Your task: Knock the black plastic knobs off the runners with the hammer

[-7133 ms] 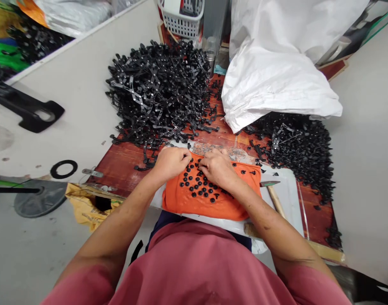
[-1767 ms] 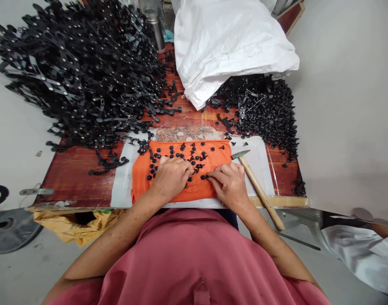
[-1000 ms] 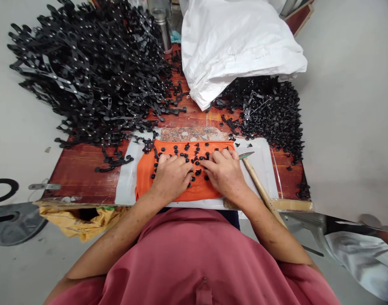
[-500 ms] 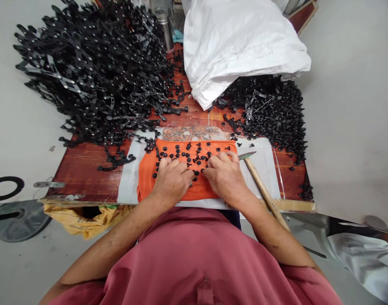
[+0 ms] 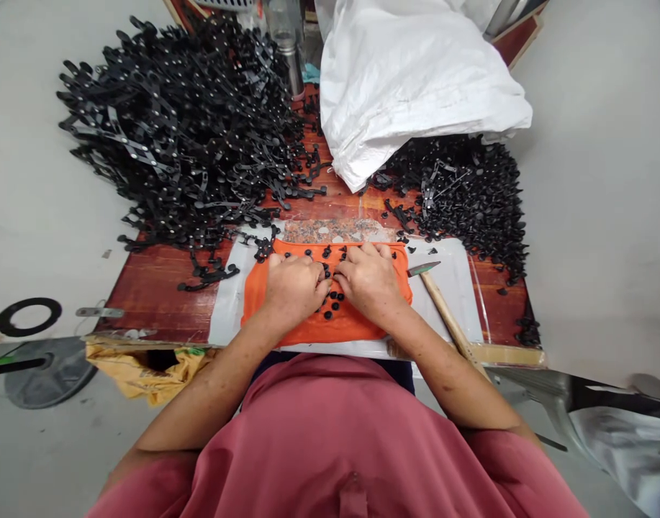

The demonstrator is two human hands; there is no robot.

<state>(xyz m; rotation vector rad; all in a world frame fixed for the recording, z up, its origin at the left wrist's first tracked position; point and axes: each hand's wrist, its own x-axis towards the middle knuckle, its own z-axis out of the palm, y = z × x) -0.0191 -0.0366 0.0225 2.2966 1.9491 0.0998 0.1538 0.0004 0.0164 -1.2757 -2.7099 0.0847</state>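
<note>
An orange cloth (image 5: pixel 302 332) lies flat at the front of the table, with several small black stud-like pieces (image 5: pixel 335 306) scattered on it. My left hand (image 5: pixel 294 286) rests over the cloth's middle left, fingers curled down and thumb towards the centre. Close beside it, a small gap away, my right hand (image 5: pixel 370 279) is curled over the middle right in the same way. Black pieces lie between and around both sets of fingertips. What the fingertips pinch, if anything, is hidden. A hammer (image 5: pixel 442 309) with a wooden handle and a pointed metal head lies right of the cloth.
A tall heap of black jointed strips (image 5: pixel 189 137) covers the table's back left. On the back right is a pile of small black parts (image 5: pixel 470 194), partly under a white sack (image 5: pixel 416 72). A flask (image 5: pixel 293 68) stands between them. A yellow bag (image 5: pixel 146 374) hangs below the front edge.
Both hands have moved slightly up the cloth, away from me, and cover more of the upper pieces. Several black pieces now show gathered below the fingers. The view has shifted a little.
</note>
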